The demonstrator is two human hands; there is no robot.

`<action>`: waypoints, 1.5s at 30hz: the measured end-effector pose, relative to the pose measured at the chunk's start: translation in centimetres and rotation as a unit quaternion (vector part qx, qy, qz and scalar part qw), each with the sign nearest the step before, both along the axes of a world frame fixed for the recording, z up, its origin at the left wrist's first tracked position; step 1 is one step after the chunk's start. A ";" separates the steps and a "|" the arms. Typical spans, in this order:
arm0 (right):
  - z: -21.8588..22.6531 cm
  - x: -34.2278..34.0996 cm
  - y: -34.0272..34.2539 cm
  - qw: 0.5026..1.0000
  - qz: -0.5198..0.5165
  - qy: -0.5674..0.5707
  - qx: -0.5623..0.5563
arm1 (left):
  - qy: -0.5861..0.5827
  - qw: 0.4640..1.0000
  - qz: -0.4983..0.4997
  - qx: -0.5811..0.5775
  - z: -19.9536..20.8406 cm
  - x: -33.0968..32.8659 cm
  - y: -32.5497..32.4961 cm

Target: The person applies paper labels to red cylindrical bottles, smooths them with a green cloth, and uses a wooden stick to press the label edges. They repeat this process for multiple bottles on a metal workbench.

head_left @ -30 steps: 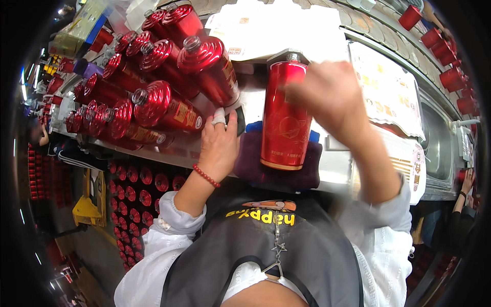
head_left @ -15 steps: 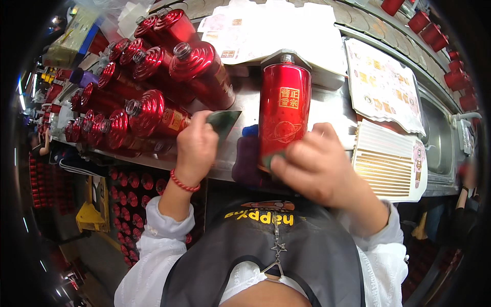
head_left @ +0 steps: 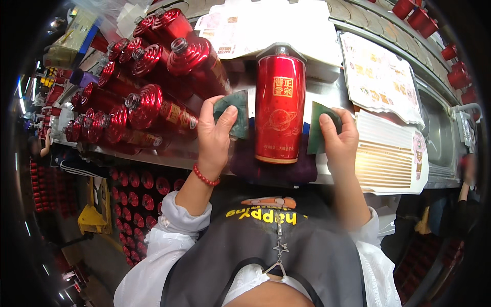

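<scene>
A shiny red bottle [head_left: 280, 110] with gold print lies in front of me, its neck pointing away and its base toward me. A dark purple cloth [head_left: 248, 166] is under its near end. My left hand [head_left: 212, 130] pinches a flat dark green scraper [head_left: 240, 110] between thumb and fingers, just left of the bottle. On the other side, my right hand [head_left: 341, 143] grips a second green scraper [head_left: 317, 125], its blade close to the bottle's right side with a small gap. The far end of the bottle rests at a dark angled holder [head_left: 299, 52].
Several red bottles [head_left: 146, 105] crowd the metal table at left. White sheets with printed decals [head_left: 381, 77] and gold-striped sheets [head_left: 386, 166] lie at right, beside a sink [head_left: 432, 143]. More white sheets [head_left: 271, 25] lie beyond. Below the table, more bottles [head_left: 135, 204] stand near a yellow frame [head_left: 94, 212].
My right hand has moved from the bottle's lower front out to its right side. My left hand has come right, closer to the bottle. The bottle's lower print now shows.
</scene>
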State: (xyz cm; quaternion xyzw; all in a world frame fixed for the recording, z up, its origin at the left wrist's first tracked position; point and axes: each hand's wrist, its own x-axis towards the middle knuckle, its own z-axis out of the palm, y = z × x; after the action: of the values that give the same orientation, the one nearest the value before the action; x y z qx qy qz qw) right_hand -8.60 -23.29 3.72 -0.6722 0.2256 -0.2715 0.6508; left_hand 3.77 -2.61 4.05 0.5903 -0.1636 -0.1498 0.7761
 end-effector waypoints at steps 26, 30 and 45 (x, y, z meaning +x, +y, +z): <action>0.8 -0.6 1.8 0.999 -0.010 -0.042 0.022 | -0.055 0.998 0.021 0.005 1.2 -2.8 -0.8; 2.3 2.3 3.0 0.992 0.009 -0.036 -0.123 | -0.092 0.996 -0.006 0.011 2.2 -1.6 -3.3; 3.9 -0.4 1.8 0.976 0.165 -0.063 -0.129 | -0.044 0.997 -0.064 0.010 3.7 -1.5 -2.2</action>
State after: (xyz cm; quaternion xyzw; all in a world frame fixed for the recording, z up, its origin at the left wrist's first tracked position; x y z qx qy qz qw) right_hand -9.01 -21.46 7.59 -0.7602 0.0326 -0.2290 0.6072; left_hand 2.26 -4.83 7.71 0.5922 -0.2331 -0.1748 0.7513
